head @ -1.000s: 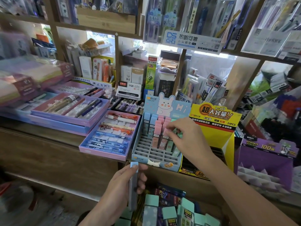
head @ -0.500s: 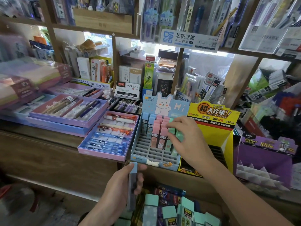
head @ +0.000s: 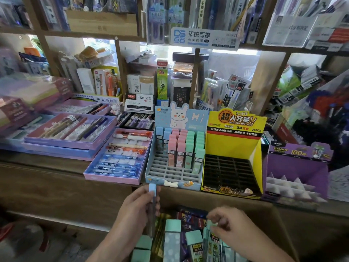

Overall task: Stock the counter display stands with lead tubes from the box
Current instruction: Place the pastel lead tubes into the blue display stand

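Head-camera view of a stationery shop counter, shelves behind crammed w/ pens.

Lower centre of the frame: the left hand (head: 135, 210) grips a blue-capped tube (head: 152, 195) upright. Fingers and thumb wrap round its dark body, and the cap sits just below the front lip of the blue stand (head: 170, 181) — a rabbit-printed card display w/ a grid of slots. The stand's back rows hold blue, pink and green tubes (head: 181, 148). The front rows, and most of the columns at picture-left, are bare slots.

Lower right: the right hand (head: 228, 226) is down in the box (head: 264, 220), fingertips drawn together on the top of a green tube (head: 210, 228). The hand is blurred, so the pinch looks likely but isn't crisp. More green-capped tubes stand in the box between the two hands.

To picture-right of the blue stand sit a yellow stand (head: 234, 133), its black slots all vacant, and a purple stand (head: 298, 167).

Step in hand, as I read it: picking — one tube ready, a second being taken from the box. The blue stand looks approx. half filled; the other stands have no tubes yet. The next move calls for raising a tube to the blue stand, squaring its base over a free slot in the matching colour column, and lowering it straight in so it doesn't knock its neighbours.
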A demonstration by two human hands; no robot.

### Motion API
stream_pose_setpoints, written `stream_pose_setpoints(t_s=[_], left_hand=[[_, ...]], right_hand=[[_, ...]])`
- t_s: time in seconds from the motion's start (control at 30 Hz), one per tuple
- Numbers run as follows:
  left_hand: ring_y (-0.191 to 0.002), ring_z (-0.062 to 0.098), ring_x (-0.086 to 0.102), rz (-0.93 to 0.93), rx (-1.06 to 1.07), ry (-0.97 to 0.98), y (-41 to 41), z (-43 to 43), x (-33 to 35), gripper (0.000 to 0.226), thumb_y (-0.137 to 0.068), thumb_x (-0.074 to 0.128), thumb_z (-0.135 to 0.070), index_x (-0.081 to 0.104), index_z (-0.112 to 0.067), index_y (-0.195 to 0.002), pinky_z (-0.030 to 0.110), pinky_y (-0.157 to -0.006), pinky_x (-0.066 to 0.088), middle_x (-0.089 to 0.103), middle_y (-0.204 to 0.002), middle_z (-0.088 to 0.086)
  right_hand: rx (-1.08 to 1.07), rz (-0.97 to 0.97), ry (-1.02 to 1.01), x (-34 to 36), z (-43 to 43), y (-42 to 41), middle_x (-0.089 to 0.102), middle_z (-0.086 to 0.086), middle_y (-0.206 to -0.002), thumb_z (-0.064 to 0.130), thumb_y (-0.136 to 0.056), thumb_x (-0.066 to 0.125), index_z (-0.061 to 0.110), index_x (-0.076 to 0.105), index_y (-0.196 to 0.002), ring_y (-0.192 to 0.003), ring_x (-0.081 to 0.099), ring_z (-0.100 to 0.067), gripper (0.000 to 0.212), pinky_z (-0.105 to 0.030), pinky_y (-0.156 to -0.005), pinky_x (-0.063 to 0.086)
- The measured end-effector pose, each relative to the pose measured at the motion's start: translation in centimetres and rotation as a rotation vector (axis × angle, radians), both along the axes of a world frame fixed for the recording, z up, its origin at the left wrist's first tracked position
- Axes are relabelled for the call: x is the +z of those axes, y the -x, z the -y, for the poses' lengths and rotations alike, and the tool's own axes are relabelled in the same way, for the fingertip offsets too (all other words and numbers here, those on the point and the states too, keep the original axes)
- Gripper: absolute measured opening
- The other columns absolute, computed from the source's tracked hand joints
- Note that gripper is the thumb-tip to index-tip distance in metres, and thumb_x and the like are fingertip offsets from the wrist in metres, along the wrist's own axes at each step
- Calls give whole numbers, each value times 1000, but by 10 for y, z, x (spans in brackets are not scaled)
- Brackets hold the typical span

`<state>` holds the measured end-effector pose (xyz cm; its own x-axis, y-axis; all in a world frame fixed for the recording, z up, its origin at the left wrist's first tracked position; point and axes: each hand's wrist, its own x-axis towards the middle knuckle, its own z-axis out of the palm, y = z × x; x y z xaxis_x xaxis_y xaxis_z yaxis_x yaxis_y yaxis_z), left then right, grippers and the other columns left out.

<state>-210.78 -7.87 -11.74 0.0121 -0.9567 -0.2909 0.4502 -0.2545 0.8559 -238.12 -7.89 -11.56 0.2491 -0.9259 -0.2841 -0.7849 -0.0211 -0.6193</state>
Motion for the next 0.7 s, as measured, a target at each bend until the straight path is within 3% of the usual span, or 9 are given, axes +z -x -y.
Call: stream_pose_setpoints(t_s=[0.17, 0.37, 0.57, 0.7], left_hand=[[-79, 24, 64, -41, 45, 26, 2, -2, 4, 14, -82, 69, -12, 78, -8, -92, 40, -80, 56, 64, -84, 12], [-84, 27, 68, -30, 87, 51, 3, -3, 11, 19, -95, 59, -1, 77, -5, -88, 45, -83, 63, 66, -85, 16], [-97, 23, 75, 345, 35, 250, -9, 7, 43, 19, -85, 70, -31, 77, -24, -101, 37, -81, 61, 76, -103, 9], [-92, 9, 75, 558, 74, 471, -20, 35, 70, 19, -95, 69, -17, 78, -33, -99, 15, -72, 58, 79, -100, -2]], right_hand=[[60, -104, -66, -20, 1, 5, 47, 19, -111, 35, -91, 76, 37, 67, -123, -95, 50, 5, 33, -18, -91, 40], [74, -72, -98, -23, -1, 10, 43, 21, -109, 38, -92, 74, 47, 60, -122, -91, 47, 5, 34, -21, -89, 39], [112, -105, -68, -28, 0, 15, 41, 26, -114, 37, -93, 74, 44, 58, -134, -91, 44, 7, 44, -18, -89, 35], [95, -107, -68, -30, 4, 13, 44, 27, -118, 38, -91, 76, 49, 61, -126, -96, 47, 9, 40, -16, -91, 36]])
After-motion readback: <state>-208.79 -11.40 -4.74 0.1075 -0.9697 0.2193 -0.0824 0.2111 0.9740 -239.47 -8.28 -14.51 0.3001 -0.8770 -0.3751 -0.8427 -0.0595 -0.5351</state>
